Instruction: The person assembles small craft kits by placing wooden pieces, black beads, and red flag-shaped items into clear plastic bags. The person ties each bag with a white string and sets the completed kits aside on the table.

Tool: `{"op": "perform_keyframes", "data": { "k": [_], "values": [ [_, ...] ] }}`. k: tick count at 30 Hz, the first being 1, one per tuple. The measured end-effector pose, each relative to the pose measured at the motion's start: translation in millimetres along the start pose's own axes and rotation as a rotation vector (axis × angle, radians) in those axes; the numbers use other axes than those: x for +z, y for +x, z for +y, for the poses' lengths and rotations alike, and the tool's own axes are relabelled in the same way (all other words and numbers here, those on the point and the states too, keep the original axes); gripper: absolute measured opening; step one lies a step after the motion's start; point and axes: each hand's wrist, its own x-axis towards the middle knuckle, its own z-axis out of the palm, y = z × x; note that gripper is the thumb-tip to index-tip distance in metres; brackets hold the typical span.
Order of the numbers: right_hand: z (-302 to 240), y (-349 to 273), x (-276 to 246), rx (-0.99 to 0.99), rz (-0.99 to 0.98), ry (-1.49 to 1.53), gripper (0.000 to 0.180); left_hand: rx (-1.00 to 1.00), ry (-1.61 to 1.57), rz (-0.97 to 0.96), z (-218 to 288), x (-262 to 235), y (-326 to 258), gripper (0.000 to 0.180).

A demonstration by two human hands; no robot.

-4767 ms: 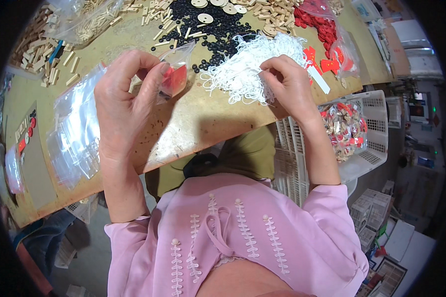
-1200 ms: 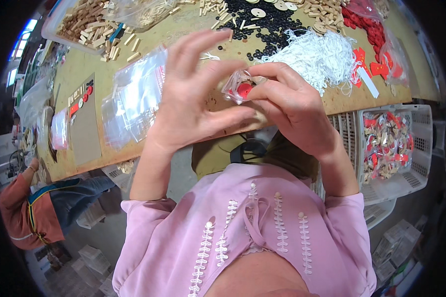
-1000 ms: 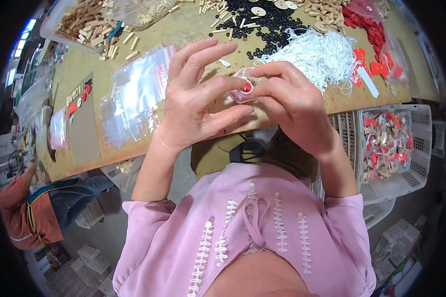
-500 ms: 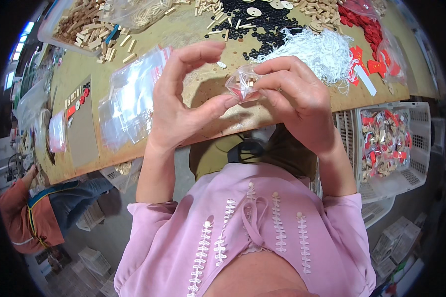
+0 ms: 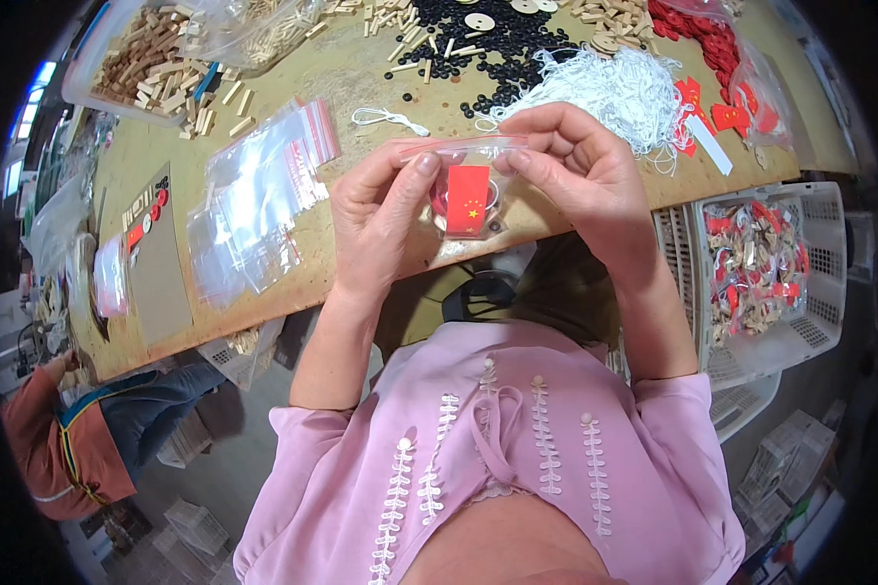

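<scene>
Between my two hands, just over the table's front edge, hangs a small clear zip bag [image 5: 469,200] with a red strip along its top. A red flag sticker with yellow stars faces me in it, and other small parts show behind. My left hand [image 5: 382,210] pinches the left end of the bag's top between thumb and fingers. At the right end of that top, my right hand [image 5: 585,180] pinches it the same way. A looped white string [image 5: 390,121] lies on the table just beyond my left hand.
Empty zip bags [image 5: 254,200] are stacked left of my hands. Farther back lie wooden sticks [image 5: 166,83], black rings [image 5: 458,49], a heap of white string [image 5: 595,97] and red pieces [image 5: 698,44]. A white basket [image 5: 819,263] of filled bags stands at right. A co-worker's sleeve [image 5: 63,439] shows at left.
The bag has turned upright and spread flat, its red flag now facing me. My left hand has gone from spread fingers to pinching the bag's top; my right hand has shifted its grip there.
</scene>
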Motion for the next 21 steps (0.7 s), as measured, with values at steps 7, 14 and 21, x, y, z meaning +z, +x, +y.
{"op": "perform_keyframes", "data": {
  "k": [7,14,21],
  "values": [
    [10.9,0.1,0.2,-0.035,0.034,0.034,0.012,-0.013,0.026,0.046,4.3,9.5,-0.7,0.013],
    [-0.5,-16.1,21.8,-0.539,0.223,-0.852,0.012,0.466,0.869,-0.166,27.5,19.8,14.6,0.016],
    [-3.9,-46.8,-7.5,-0.401,0.097,-0.447,0.008,0.482,0.874,-0.374,47.8,26.7,-2.3,0.010]
  ]
}}
